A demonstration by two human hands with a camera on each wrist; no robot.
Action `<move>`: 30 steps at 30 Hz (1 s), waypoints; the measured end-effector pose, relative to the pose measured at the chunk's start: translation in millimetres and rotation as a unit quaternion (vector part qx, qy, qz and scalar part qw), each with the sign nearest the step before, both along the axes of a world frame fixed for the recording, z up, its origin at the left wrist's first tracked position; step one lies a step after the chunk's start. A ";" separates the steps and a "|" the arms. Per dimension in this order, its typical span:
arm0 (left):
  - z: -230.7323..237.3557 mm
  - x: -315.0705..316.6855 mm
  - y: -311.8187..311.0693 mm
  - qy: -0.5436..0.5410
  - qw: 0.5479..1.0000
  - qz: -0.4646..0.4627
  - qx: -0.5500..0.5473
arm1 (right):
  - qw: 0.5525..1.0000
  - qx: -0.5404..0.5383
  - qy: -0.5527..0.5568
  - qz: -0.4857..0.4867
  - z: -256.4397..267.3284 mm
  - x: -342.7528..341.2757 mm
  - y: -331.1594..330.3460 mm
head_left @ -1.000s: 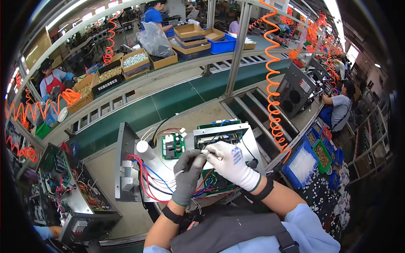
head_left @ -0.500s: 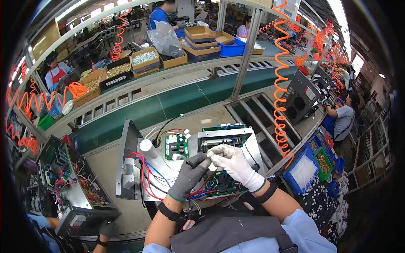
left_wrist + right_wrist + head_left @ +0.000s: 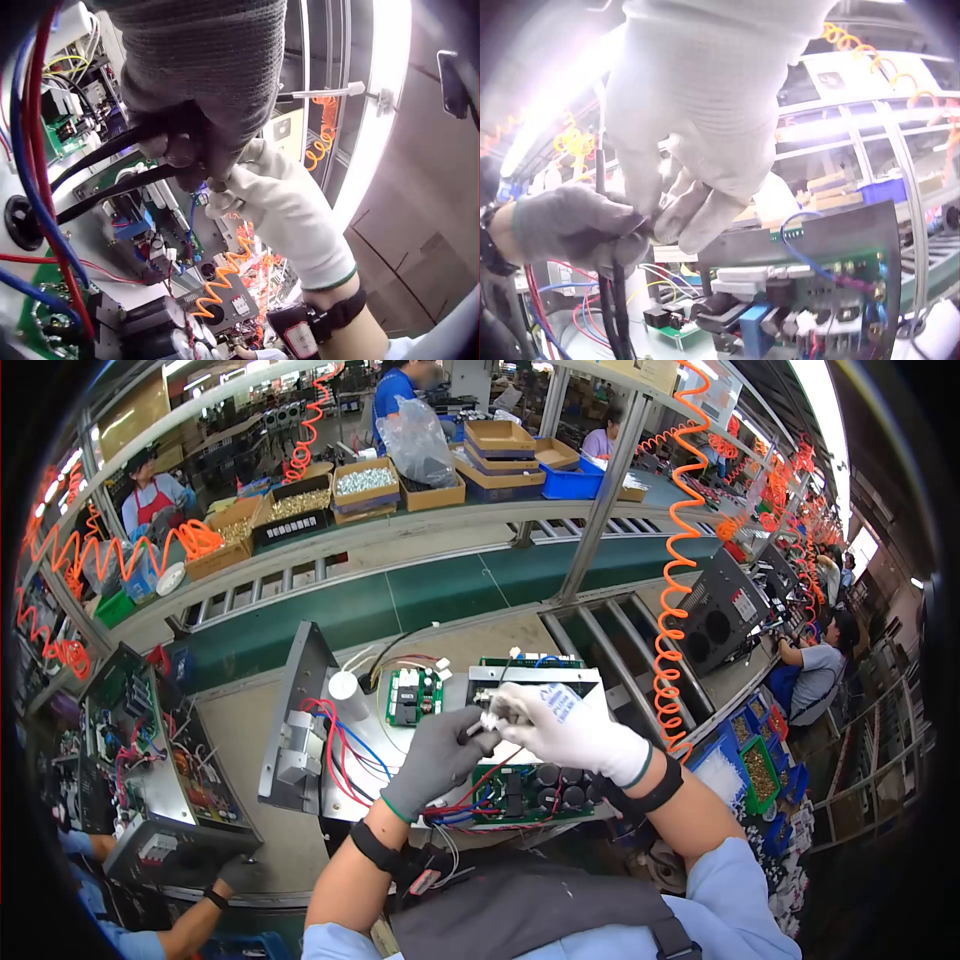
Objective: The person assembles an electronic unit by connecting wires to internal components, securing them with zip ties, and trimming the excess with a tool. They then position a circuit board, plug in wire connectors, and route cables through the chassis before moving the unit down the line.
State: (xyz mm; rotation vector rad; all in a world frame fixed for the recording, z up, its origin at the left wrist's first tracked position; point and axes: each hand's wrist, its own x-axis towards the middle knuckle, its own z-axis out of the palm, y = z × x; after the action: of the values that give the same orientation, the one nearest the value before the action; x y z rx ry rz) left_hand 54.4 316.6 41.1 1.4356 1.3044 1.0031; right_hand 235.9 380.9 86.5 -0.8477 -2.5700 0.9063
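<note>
My left hand, in a grey glove, grips a pair of black cables that rise from a round black grommet in the left wrist view. Against its fingertips, my right hand in a white glove pinches a small white piece, partly hidden by fingers. Both hands are above an opened metal chassis with a dark upright panel at its left. Inside it are a small green circuit board, a white cylinder, red and blue wires and black capacitors.
Another opened unit stands at the left, with a second person's gloved hand beside it. Orange coiled hoses hang at the right. Parts bins sit lower right. Beyond the green conveyor are cartons.
The head view has shifted slightly. The white piece hung below my fingertips half a second ago and now sits between them. A neighbour's gloved hand has come in at lower left.
</note>
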 end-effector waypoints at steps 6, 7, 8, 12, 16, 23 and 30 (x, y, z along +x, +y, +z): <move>-42.0 9.6 0.0 -0.311 0.916 0.151 -0.206 | 0.951 0.305 0.004 -0.058 -13.1 -7.5 26.8; -74.2 13.0 2.8 -0.331 0.906 0.166 -0.207 | 0.955 0.275 0.047 -0.102 -11.4 0.7 33.5; -84.5 16.5 2.6 -0.339 0.900 0.191 -0.199 | 0.959 0.231 0.061 -0.149 -13.5 11.8 40.5; -106.6 26.1 20.2 -0.348 0.888 0.210 -0.213 | 0.969 0.145 -0.002 -0.201 -21.9 49.0 63.9; -112.4 37.0 32.8 -0.251 0.917 0.222 -0.218 | 0.979 0.053 0.035 -0.191 -27.3 34.3 81.0; -139.5 50.0 48.4 -0.089 0.957 0.234 -0.148 | 0.979 0.035 -0.007 -0.200 -44.2 28.4 92.1; -128.2 51.2 50.7 -0.063 0.960 0.203 -0.181 | 0.967 0.020 -0.040 -0.249 -37.2 21.5 83.2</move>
State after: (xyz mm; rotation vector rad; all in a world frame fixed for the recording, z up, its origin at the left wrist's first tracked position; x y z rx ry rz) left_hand 105.6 367.3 -87.2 0.8324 1.6266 1.0299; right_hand 257.4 464.1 49.2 -1.4528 -2.2547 0.6731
